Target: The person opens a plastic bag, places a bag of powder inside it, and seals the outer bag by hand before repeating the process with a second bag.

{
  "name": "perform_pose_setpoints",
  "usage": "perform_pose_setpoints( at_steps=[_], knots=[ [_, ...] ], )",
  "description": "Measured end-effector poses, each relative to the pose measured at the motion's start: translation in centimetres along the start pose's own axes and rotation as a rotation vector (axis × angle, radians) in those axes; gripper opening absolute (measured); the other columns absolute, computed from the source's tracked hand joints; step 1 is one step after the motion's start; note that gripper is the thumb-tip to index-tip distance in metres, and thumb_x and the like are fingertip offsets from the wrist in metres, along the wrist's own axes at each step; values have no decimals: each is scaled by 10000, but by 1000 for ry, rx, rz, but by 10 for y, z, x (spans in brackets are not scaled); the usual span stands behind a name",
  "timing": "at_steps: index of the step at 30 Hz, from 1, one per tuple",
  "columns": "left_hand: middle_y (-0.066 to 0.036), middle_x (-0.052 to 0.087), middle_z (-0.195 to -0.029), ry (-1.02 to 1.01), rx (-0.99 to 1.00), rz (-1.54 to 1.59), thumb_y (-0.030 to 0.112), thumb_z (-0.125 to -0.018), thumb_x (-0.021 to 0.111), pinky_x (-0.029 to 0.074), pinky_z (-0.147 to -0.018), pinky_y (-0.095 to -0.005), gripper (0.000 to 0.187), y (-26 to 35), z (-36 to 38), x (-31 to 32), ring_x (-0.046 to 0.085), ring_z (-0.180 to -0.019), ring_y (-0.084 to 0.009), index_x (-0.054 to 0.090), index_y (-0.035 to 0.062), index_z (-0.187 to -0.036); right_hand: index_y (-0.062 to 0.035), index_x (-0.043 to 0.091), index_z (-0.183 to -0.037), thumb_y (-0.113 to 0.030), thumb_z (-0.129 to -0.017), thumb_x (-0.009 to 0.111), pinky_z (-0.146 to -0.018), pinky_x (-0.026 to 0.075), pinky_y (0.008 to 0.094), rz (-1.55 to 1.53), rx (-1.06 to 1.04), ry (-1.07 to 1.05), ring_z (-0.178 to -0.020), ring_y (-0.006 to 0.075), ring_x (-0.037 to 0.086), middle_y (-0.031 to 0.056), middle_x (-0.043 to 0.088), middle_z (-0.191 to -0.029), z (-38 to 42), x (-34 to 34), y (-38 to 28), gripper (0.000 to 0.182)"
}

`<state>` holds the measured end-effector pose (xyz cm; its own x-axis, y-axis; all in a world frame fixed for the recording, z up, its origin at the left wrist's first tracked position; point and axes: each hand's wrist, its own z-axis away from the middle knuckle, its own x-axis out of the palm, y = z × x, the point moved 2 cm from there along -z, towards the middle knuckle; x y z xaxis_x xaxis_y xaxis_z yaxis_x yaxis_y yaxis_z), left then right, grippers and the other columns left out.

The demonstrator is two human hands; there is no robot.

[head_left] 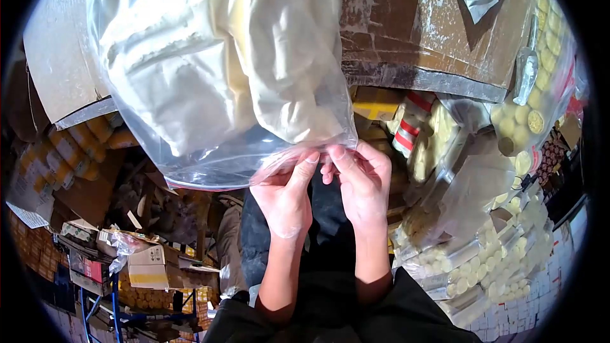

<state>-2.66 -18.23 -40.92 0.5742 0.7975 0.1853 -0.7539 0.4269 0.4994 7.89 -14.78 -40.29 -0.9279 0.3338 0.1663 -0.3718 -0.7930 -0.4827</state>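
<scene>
A large clear zip bag (190, 174) lies over the table's edge, filled with cream-white, soft-looking contents (184, 76). Its open-side edge, with a thin red strip at the left, hangs toward me. My left hand (286, 194) pinches the bag's edge near its right corner, thumb on top. Close beside it, my right hand (362, 184) pinches the same edge at the corner, thumb up and fingers curled beneath. The two thumbs are a short distance apart. Whitish powder marks my left wrist.
Worn brown cardboard (438, 25) covers the table, with a grey strip along its edge. To the right are bags of round pale pieces (483, 260) and a red-and-white roll (410, 127). A cardboard box (149, 267) sits on a blue-framed rack (115, 305) at lower left.
</scene>
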Motion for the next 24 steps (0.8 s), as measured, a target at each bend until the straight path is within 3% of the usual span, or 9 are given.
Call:
perform_pose_setpoints(
  at_steps=[6, 14, 18, 24],
  knots=[
    [-128, 698, -947, -87, 26, -119, -74, -811, 700, 516, -817, -282, 190, 2, -5, -4, 647, -854, -162, 671, -69, -998, 49, 666, -963, -102, -888, 685, -645, 517, 281, -74, -14, 118, -704, 151, 644, 95, 687, -847, 2, -9, -6, 169],
    [-115, 685, -899, -215, -67, -166, -60, -834, 685, 507, -696, -264, 171, 12, -2, 16, 613, -750, -147, 683, -89, -1002, 76, 666, -911, -44, -865, 699, -625, 518, 240, 211, -38, 69, -655, 126, 636, 92, 680, -788, 4, -7, -16, 133],
    [-108, 683, -863, -177, -45, -145, -55, -840, 681, 499, -683, -257, 130, 7, -1, 23, 608, -734, -144, 695, -99, -962, 83, 678, -912, -32, -873, 687, -646, 526, 234, 333, -124, 39, -668, 133, 652, 91, 685, -791, 2, -11, -19, 122],
    [-122, 695, -892, -36, 0, -208, -60, -849, 675, 519, -720, -263, 116, 5, 5, 24, 630, -761, -147, 695, -92, -959, 108, 674, -926, -31, -880, 679, -652, 534, 233, 431, -35, -66, -726, 137, 666, 116, 687, -864, -2, -13, -34, 147]
  ],
)
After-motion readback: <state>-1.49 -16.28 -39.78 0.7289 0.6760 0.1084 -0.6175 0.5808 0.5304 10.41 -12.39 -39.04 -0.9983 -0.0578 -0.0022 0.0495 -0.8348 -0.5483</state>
